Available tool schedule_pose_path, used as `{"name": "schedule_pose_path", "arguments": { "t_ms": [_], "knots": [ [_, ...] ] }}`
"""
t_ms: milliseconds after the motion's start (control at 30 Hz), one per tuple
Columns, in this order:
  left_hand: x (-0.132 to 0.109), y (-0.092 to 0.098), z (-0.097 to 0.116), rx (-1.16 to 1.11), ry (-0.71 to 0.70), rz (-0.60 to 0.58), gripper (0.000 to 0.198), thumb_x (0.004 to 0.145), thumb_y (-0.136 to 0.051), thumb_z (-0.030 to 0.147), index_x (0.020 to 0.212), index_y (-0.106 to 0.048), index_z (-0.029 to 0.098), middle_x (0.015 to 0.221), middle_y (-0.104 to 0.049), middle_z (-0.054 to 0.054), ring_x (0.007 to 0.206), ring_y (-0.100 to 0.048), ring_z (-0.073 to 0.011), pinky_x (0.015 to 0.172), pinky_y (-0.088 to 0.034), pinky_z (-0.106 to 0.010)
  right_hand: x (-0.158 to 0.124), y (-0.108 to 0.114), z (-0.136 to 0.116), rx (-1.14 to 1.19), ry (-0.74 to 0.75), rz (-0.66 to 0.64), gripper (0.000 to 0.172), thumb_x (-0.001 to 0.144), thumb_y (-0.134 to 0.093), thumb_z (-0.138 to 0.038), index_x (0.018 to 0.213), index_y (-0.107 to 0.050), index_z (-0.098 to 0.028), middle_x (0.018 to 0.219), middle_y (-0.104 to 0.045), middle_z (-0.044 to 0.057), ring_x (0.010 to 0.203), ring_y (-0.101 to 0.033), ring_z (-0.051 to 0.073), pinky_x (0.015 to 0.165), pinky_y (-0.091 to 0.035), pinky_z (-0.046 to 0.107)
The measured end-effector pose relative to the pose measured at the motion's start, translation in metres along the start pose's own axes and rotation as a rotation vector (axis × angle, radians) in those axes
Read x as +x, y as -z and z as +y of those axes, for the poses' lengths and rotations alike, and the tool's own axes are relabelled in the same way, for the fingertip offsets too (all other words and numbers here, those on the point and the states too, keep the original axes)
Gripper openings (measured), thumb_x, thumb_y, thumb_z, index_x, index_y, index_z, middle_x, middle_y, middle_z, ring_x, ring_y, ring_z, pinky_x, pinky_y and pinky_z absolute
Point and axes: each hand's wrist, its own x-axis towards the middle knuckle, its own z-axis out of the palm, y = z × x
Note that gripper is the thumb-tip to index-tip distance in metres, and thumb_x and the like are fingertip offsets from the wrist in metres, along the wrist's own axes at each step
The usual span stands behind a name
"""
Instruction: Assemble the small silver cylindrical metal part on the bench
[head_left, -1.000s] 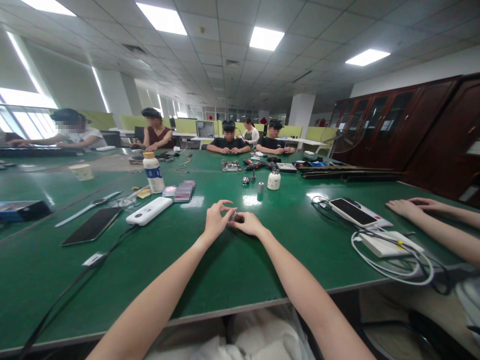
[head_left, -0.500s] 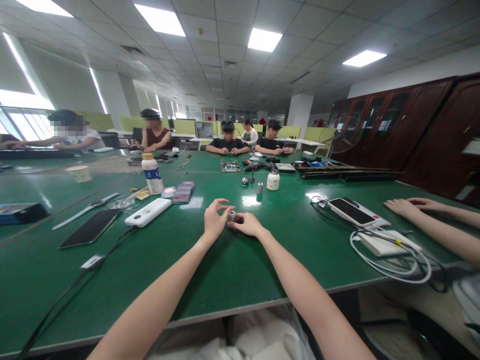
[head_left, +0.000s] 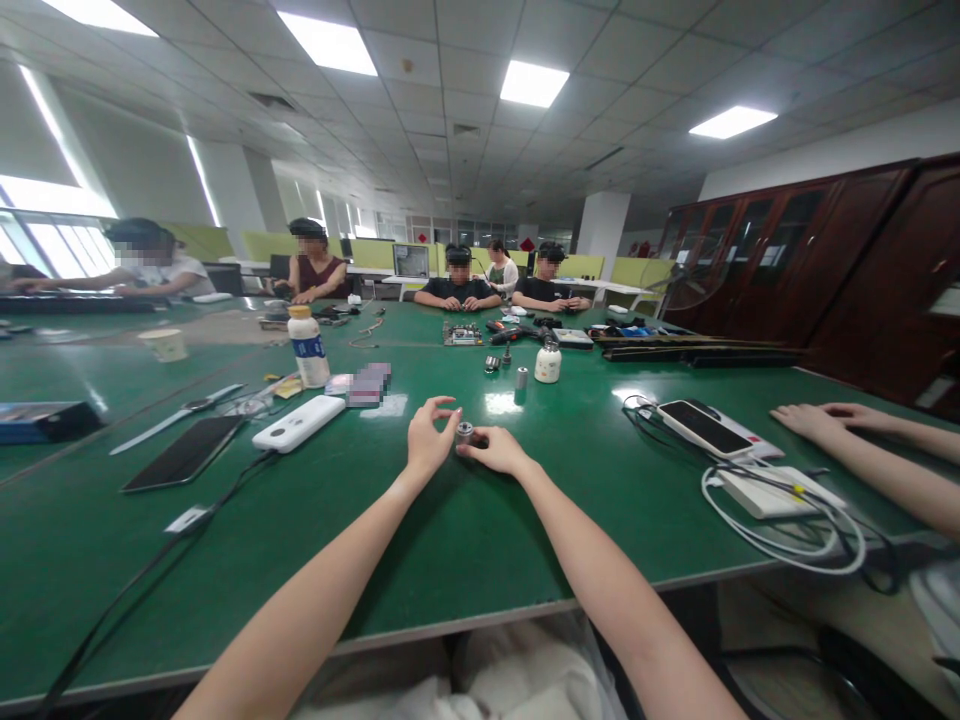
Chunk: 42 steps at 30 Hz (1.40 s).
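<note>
A small silver metal cylinder (head_left: 464,433) with a round hole pattern in its top stands upright at the middle of the green table. My right hand (head_left: 497,450) grips it from the right between thumb and fingers. Just to its left is my left hand (head_left: 430,438), its thumb close by the cylinder's upper rim and its fingers curved and apart. Whether the left thumb touches the metal is hard to see. Farther back stand another silver cylinder (head_left: 521,377) and a few small metal parts (head_left: 492,364).
A white jar (head_left: 548,363) stands behind the cylinders. To the left lie a white power bank (head_left: 298,424), a dark tablet (head_left: 184,453) and a bottle (head_left: 307,350). Phones and cables (head_left: 705,425) lie right, near another person's hands (head_left: 810,422). Several people sit across the table.
My left thumb and fingers have drawn slightly away from the top of the cylinder, so more of its top shows. My right hand keeps its hold. The view has shifted slightly.
</note>
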Motion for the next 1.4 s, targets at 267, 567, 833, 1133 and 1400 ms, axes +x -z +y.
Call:
{"name": "schedule_pose_path", "arguments": {
  "t_ms": [267, 567, 833, 1133, 1400],
  "knots": [
    [0.009, 0.004, -0.004, -0.152, 0.101, -0.173, 0.04, 0.087, -0.055, 0.038, 0.122, -0.059, 0.02, 0.098, -0.078, -0.009, 0.105, -0.069, -0.0246, 0.099, -0.047, -0.043, 0.005, -0.002, 0.004, 0.204, -0.028, 0.04, 0.04, 0.07, -0.076, -0.022, 0.11, -0.072, -0.023, 0.095, -0.075, 0.002, 0.09, -0.069, 0.021, 0.086, -0.053, 0.032],
    [0.016, 0.019, -0.028, -0.214, 0.155, -0.636, 0.048, 0.058, -0.077, 0.034, 0.103, -0.072, 0.018, 0.109, -0.076, -0.01, 0.108, -0.067, -0.0323, 0.098, -0.05, -0.046, 0.007, 0.001, -0.011, 0.348, 0.093, 0.28, 0.031, 0.081, -0.068, -0.026, 0.111, -0.067, -0.022, 0.1, -0.075, 0.004, 0.096, -0.07, 0.018, 0.095, -0.051, 0.036],
    [0.007, 0.013, -0.022, -0.159, 0.121, -0.633, 0.036, 0.063, -0.074, 0.044, 0.092, -0.077, 0.022, 0.092, -0.079, -0.003, 0.091, -0.072, -0.0284, 0.088, -0.055, -0.039, 0.004, -0.001, -0.018, 0.282, 0.066, 0.342, 0.029, 0.081, -0.068, -0.028, 0.111, -0.066, -0.025, 0.094, -0.077, 0.0, 0.099, -0.07, 0.02, 0.1, -0.047, 0.039],
    [0.005, 0.011, -0.025, -0.107, 0.116, -0.634, 0.033, 0.07, -0.069, 0.041, 0.099, -0.078, 0.026, 0.104, -0.078, -0.001, 0.104, -0.07, -0.0312, 0.099, -0.05, -0.042, 0.013, 0.003, -0.005, 0.308, 0.018, 0.425, 0.028, 0.085, -0.064, -0.027, 0.112, -0.063, -0.019, 0.1, -0.076, 0.007, 0.101, -0.071, 0.021, 0.1, -0.048, 0.039],
    [0.0, 0.011, -0.025, -0.028, 0.041, -0.529, 0.038, 0.068, -0.073, 0.044, 0.101, -0.078, 0.026, 0.1, -0.078, -0.004, 0.095, -0.072, -0.03, 0.092, -0.054, -0.04, 0.002, 0.008, 0.028, 0.193, -0.133, 0.275, 0.024, 0.074, -0.074, -0.014, 0.095, -0.072, -0.024, 0.081, -0.077, 0.0, 0.089, -0.074, 0.022, 0.095, -0.052, 0.042]
  ]
}}
